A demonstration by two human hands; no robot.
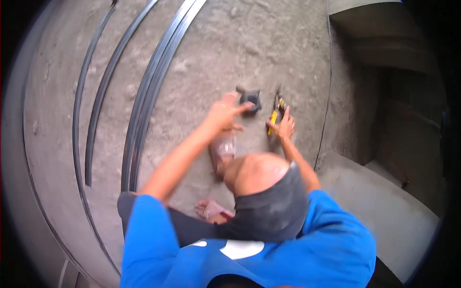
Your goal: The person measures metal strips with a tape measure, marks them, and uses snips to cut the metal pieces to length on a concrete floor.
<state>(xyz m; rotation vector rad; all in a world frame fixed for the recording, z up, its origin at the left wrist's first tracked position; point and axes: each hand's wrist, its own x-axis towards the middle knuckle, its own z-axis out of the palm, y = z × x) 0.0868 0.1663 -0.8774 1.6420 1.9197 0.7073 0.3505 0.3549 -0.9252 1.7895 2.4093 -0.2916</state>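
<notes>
My left hand, slightly blurred, reaches out with fingers spread just beside a small dark object with a rounded middle, lying on rough concrete. Whether a fingertip touches it I cannot tell. To its right, my right hand grips a cutting tool with yellow handles, its metal jaws pointing away from me. My knee and sandaled feet are below both hands.
Several long dark metal strips run along the concrete floor on my left. At the right a raised edge borders a darker recessed area, with a pale flat slab nearer me.
</notes>
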